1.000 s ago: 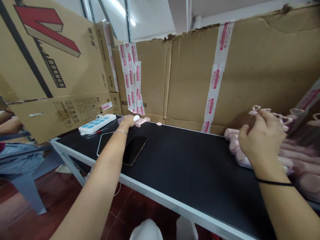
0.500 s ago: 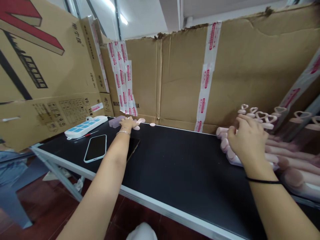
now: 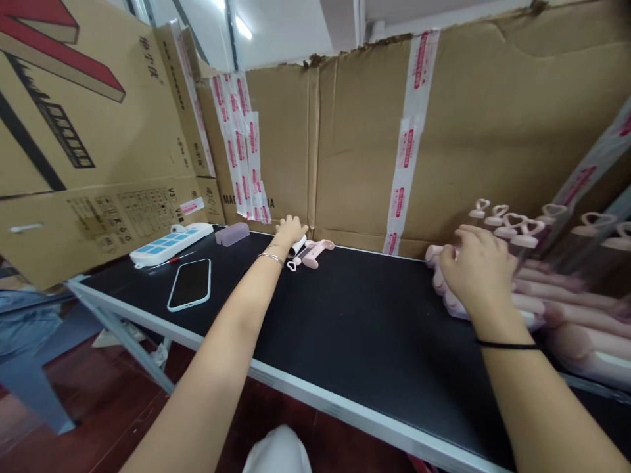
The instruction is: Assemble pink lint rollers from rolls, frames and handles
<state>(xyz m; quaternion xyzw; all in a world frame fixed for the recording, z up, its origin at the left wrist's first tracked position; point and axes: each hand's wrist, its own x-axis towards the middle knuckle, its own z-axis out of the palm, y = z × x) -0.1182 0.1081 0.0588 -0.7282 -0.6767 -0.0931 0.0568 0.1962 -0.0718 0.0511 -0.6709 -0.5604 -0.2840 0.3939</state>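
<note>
My left hand (image 3: pixel 290 232) is at the back of the black table, its fingers curled over a group of small pink plastic parts (image 3: pixel 313 253). Among them are a white-ended tube (image 3: pixel 298 246) and a little heart-shaped loop (image 3: pixel 292 265); the fingertips are partly hidden. On the right, my right hand (image 3: pixel 478 269) has its thumb apart from its fingers and hovers at or touches a row of pink tubes (image 3: pixel 582 315); which cannot be told. Behind it stand several clear pieces topped with pink heart loops (image 3: pixel 515 225).
A purple block (image 3: pixel 233 234) lies at the back left. Nearby are a white case with blue lids (image 3: pixel 172 244), a red-handled thin tool (image 3: pixel 173 259) and a light-framed phone (image 3: pixel 190 284). Cardboard walls (image 3: pixel 359 151) border the black table (image 3: pixel 345 328).
My left hand has moved right, away from the purple block, and the pink parts have shifted right with it. My right hand stays by the pink tubes, almost unmoved.
</note>
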